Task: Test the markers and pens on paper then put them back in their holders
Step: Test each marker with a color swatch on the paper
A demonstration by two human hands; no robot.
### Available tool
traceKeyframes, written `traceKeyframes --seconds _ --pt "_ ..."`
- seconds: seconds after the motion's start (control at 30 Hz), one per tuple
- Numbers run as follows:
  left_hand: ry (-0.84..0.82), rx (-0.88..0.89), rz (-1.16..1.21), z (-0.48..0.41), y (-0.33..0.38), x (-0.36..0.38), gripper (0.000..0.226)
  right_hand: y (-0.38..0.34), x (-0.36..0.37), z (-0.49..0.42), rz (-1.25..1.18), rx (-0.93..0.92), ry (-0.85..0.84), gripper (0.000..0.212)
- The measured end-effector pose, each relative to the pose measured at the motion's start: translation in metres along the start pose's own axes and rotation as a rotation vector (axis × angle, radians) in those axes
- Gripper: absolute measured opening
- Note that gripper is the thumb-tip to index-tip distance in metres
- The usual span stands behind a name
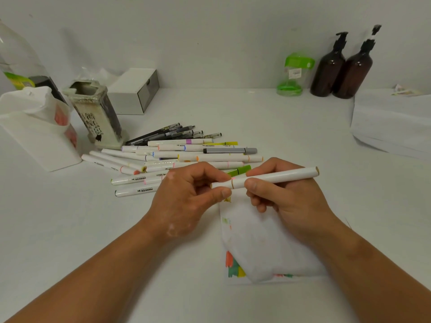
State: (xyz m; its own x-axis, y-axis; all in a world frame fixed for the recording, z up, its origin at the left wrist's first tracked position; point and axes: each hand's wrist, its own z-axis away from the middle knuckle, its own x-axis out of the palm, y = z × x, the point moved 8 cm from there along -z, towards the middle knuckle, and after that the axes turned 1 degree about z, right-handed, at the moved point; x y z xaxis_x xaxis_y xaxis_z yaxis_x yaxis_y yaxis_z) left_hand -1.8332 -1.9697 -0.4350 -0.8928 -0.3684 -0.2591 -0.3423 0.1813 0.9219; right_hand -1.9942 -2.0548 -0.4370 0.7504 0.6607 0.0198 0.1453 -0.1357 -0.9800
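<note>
Head view: left hand (pixel 184 197) and right hand (pixel 286 194) pinch one white marker (pixel 275 177) over scribbled paper (pixel 256 241). Pile (pixel 186 155) at 11 o'clock sits outside the holders (pixel 98 113), so loads left I'd say.

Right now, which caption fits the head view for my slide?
Left hand and right hand grip one white marker above the test paper.

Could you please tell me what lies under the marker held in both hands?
Under the marker lies a white paper with orange, green and yellow test scribbles. The right hand covers its upper right part, so marks there cannot be seen.
</note>
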Motion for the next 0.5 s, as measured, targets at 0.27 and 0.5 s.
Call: traceKeyframes --seconds 0.27,0.5 --pt "-0.011 0.054 -0.035 -0.013 -0.002 -0.008 0.020 -0.008 -0.016 0.001 -0.203 0.272 -0.375 0.064" --pt "0.029 0.019 -0.137 -0.010 -0.008 -0.009 0.038 -0.016 -0.052 0.000 0.493 0.207 -0.036 0.023"
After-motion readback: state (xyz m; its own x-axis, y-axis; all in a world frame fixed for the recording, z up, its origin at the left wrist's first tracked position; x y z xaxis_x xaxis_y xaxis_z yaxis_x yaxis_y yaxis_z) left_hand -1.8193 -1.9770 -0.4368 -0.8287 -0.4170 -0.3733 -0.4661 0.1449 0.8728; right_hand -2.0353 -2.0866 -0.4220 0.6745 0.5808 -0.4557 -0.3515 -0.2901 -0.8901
